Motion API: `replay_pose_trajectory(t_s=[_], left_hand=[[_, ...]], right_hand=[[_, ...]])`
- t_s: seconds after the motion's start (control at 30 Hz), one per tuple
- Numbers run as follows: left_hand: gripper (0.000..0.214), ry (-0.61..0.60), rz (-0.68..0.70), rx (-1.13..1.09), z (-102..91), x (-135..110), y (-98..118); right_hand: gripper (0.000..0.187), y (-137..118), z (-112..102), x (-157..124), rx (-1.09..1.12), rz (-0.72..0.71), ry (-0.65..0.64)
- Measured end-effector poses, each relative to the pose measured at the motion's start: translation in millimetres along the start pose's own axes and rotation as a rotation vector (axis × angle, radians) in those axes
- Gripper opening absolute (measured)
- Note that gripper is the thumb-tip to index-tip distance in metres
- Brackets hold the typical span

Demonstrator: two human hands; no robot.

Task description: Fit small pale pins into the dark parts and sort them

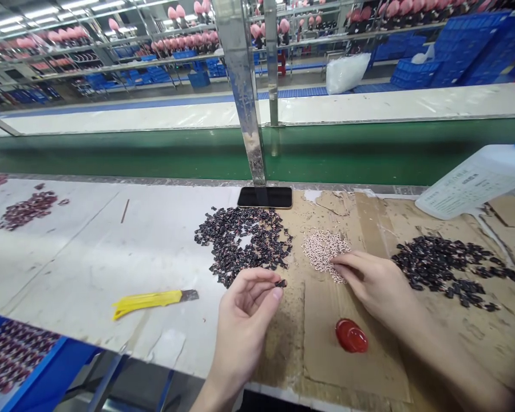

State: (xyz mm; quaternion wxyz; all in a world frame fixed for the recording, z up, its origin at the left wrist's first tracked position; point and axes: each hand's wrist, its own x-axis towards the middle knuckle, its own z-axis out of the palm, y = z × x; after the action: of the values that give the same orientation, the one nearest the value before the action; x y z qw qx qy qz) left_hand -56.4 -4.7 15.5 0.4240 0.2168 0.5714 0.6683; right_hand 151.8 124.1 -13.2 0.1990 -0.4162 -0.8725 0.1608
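At a factory workbench (90,257), the left hand (244,323) pinches one dark piece (280,283) beside a heap of dark pieces (240,243).
The open right hand (371,283) touches pale beads (326,254); below left, a blue bin (43,366) holds dark-and-red pieces (12,355).

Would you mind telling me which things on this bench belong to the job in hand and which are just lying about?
Job in hand:
- left hand pinching a small dark piece
- right hand at a pile of pale bits
- two piles of dark pieces

Lying about:
- yellow utility knife
- phone
- red blob
- white bottle
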Motion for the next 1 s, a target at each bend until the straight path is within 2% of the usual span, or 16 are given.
replay_pose_trajectory(t_s=[0.1,0.2,0.3,0.37,0.47,0.63,0.8,0.9,1.0], left_hand=[[0.014,0.022,0.008,-0.021,-0.8,-2,1],[0.013,0.019,-0.05,-0.102,-0.6,-4,3],[0.012,-0.027,-0.157,-0.221,4.8,-5,6],[0.012,-0.065,-0.227,-0.282,11.0,-4,7],[0.01,-0.104,-0.278,-0.325,21.2,-5,7],[0.009,-0.143,-0.219,-0.264,33.4,-6,3],[0.016,-0.222,-0.139,-0.112,43.8,-12,-4],[0.01,-0.287,-0.197,-0.073,50.5,-20,-5],[0.008,-0.345,-0.319,-0.038,56.1,-25,-3]], right_hand=[[0.018,-2,-4,-3,0.068,0.042,0.076],[0.017,-5,-12,-8,0.161,0.136,0.194],[0.021,-8,-21,-17,0.476,0.387,0.306],[0.028,-8,-26,-23,0.72,0.556,0.321],[0.033,-9,-29,-34,0.938,0.658,0.293],[0.03,-18,-32,-48,1.097,0.666,0.25],[0.018,-34,-32,-56,1.102,0.519,0.246],[0.016,-44,-31,-58,1.007,0.425,0.289],[0.016,-54,-32,-60,0.927,0.33,0.348]])
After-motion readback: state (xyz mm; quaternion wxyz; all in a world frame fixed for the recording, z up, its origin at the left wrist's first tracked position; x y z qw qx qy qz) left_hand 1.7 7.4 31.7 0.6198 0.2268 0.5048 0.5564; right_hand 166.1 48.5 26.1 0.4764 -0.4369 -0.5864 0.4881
